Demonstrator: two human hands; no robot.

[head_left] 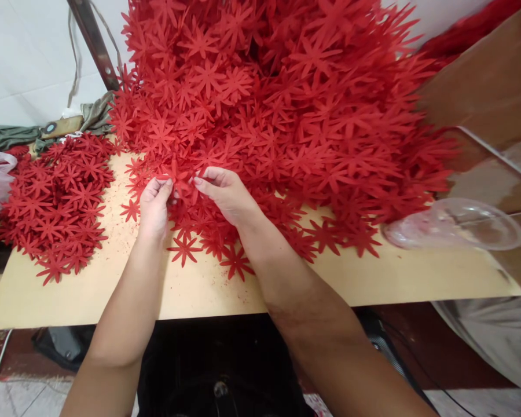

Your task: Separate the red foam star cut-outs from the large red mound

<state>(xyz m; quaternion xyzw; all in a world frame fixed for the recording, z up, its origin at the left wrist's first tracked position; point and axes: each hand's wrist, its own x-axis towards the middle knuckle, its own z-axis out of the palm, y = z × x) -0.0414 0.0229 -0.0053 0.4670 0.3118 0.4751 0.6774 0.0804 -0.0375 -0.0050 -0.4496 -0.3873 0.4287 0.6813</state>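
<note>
A red star-shaped flower cutout (179, 178) with long narrow petals is held up between my hands at the front of a big heap. My left hand (155, 202) pinches it on the left between thumb and fingers. From the other side, the thumb and forefinger of my right hand (221, 190) close on a petal of it. Behind both hands rises the tall heap of similar red flower cutouts (278, 110). A few loose flower cutouts (185, 249) lie on the table just below my hands.
On the left of the pale tabletop (200, 295) lies a smaller pile of darker red cutouts (65, 202). A clear plastic cup (455, 225) rests on its side at the right, by a cardboard box (481, 75). Behind the small pile sits a grey-green cloth (98, 113).
</note>
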